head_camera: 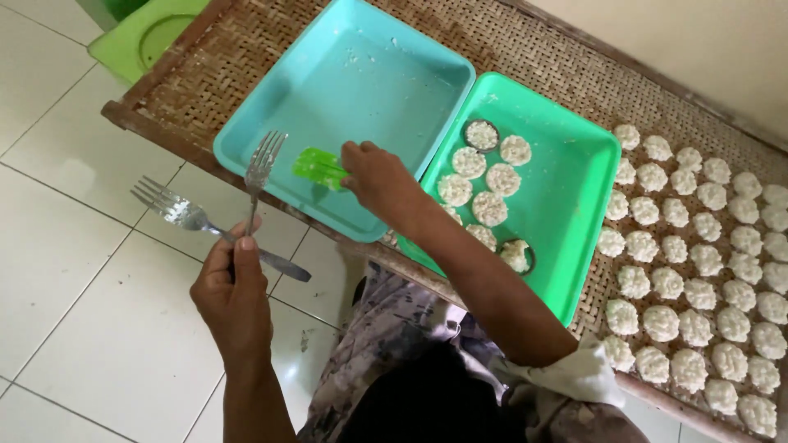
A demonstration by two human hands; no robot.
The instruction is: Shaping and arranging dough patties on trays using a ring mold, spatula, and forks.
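Right hand fingers pinched on green scraper, long axis pointing left from fingertips, over teal tray. Left hand clenched round two forks, nearer body.

Left hand: closed around two forks, tines up, held over white tiled floor.
Right hand: reaching into teal tray, fingers on small bright green tool.
Teal tray: smeared with white residue, otherwise bare.
Green tray: just beside teal tray, holding white round cakes, two in small round moulds.
Woven rack: under both trays, rows of white cakes laid out on far right.
Green stool: top left corner.
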